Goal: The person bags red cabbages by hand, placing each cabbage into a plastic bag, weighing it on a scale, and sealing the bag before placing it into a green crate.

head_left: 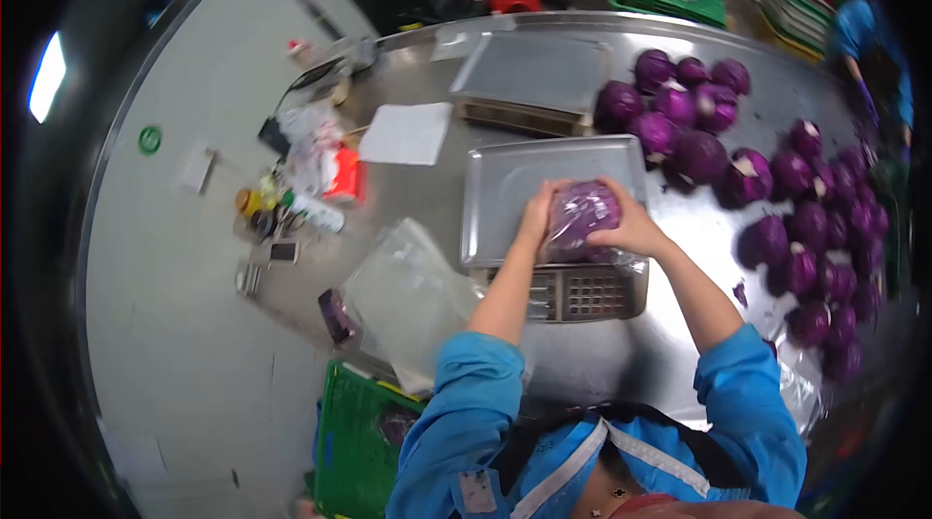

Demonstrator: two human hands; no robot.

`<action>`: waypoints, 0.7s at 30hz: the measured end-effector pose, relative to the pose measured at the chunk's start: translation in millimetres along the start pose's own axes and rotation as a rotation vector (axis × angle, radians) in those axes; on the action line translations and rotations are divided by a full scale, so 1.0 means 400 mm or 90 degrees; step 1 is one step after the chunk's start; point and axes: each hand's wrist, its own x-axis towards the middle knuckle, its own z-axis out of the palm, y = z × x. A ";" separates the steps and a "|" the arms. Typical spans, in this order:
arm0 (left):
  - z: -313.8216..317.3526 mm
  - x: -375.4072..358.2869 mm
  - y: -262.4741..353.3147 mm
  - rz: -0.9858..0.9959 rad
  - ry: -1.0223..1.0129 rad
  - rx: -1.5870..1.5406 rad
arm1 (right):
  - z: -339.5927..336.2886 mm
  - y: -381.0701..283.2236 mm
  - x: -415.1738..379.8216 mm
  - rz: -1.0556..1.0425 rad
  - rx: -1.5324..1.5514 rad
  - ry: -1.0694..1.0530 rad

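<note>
Cupping a film-wrapped red cabbage [584,213] between left hand [541,212] and right hand [636,231], directly over the pan of the weighing scale [495,199]. Grasping from opposite sides with the fingers of both hands, curving around the film; not clenching tightly, judging by the open curl. Not telling, from this angle, whether touching the pan or hovering just above.

Noting loose film hanging below the right hand, near the front of the scale and its keypad [594,294]. For sound handling: supporting the round weight evenly from both sides, gathering the slack film under the cabbage, smoothing without stretching thin, centring over the pan, and lowering gently to avoid rolling. If reading a weight, releasing fully and holding sleeves clear of the pan.

Observing loose red cabbages [699,158] on the bench [582,364] to the right of the scale, clear plastic bags [398,286] to its left, and a metal platform [532,70] beyond it.
</note>
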 end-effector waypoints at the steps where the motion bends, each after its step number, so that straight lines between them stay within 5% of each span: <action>1: 0.019 -0.040 0.011 0.007 0.006 -0.090 | 0.023 0.045 0.017 0.018 0.053 0.042; 3: 0.020 -0.132 0.014 0.154 -0.018 0.052 | 0.055 0.045 0.015 0.166 0.309 0.033; 4: 0.005 -0.193 0.007 0.247 0.008 0.315 | 0.070 0.043 -0.008 0.338 0.630 -0.154; 5: -0.009 -0.260 0.001 0.390 0.064 0.396 | 0.119 -0.016 -0.049 0.330 0.687 -0.172; 6: -0.002 -0.356 0.036 0.333 0.131 0.327 | 0.194 -0.156 -0.124 0.255 0.497 -0.059; 7: -0.036 -0.459 0.015 0.285 0.222 0.138 | 0.225 -0.073 -0.163 0.307 0.547 -0.395; 8: -0.072 -0.561 -0.011 0.247 0.297 -0.055 | 0.297 -0.146 -0.221 0.152 0.405 -0.444; 10: -0.149 -0.801 -0.032 0.028 0.431 -0.403 | 0.414 -0.175 -0.313 0.074 0.377 -0.522; 12: -0.216 -1.032 -0.064 0.120 0.445 -0.345 | 0.519 -0.243 -0.303 0.001 0.245 -0.652; 14: -0.188 -1.231 -0.061 0.317 0.515 -0.526 | 0.651 -0.253 -0.330 0.027 0.205 -0.565; 16: -0.208 -1.422 -0.107 0.422 0.594 -0.605 | 0.796 -0.300 -0.355 0.000 0.147 -0.665; 18: -0.212 -1.567 -0.154 0.432 0.773 -0.516 | 0.977 -0.315 -0.413 -0.249 0.024 -0.674; 21: -0.198 -1.719 -0.185 0.419 0.843 -0.614 | 1.232 -0.298 -0.512 -0.385 -0.079 -0.646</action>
